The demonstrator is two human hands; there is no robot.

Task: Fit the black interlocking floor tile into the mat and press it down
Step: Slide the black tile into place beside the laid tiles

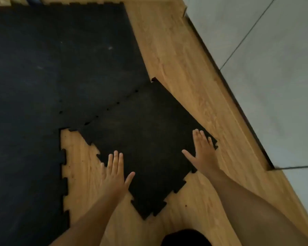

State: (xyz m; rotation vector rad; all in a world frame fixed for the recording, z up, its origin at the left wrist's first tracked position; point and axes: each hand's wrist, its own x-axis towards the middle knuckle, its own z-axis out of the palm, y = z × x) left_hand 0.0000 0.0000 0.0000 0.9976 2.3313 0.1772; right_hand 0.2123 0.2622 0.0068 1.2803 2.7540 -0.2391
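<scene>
A black interlocking floor tile lies on the wooden floor, turned at an angle. Its upper-left toothed edge meets the large black mat; small gaps show along that seam. My left hand rests flat on the tile's lower-left edge, fingers spread. Flat on the tile's right corner lies my right hand, fingers apart too. Neither hand grips anything.
Bare wooden floor runs along the right of the mat and shows in a wedge between the tile and the mat's toothed left section. Grey floor tiles lie beyond a dark edge at the right. A dark shape sits at the bottom.
</scene>
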